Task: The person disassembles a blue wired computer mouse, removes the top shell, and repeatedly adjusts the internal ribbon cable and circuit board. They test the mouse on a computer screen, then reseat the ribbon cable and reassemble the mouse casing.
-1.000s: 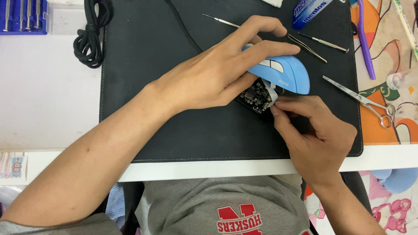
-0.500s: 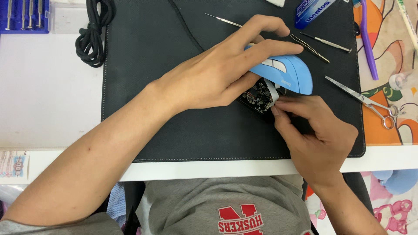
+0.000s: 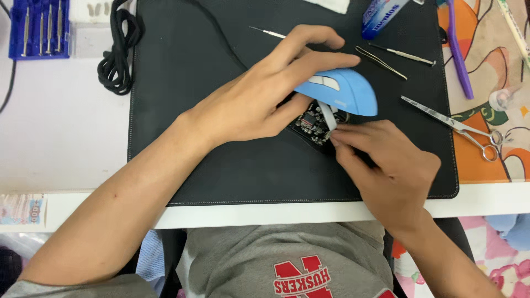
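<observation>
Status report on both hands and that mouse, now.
Left hand holds blue mouse shell tilted up. Right hand pinches white ribbon cable over circuit board. Tweezers, scissors lie apart.

White table under even light, seen from above.
A white table (image 3: 61, 143) carries a large black mat (image 3: 232, 171); a colourful cartoon-print mat (image 3: 491, 149) lies beside it at the right edge. Lighting is bright and uniform, shadows faint.

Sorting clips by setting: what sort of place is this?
Likely a home hobby desk for small electronics repair: a black mat, a blue precision screwdriver set, tweezers, and an opened blue mouse.
</observation>
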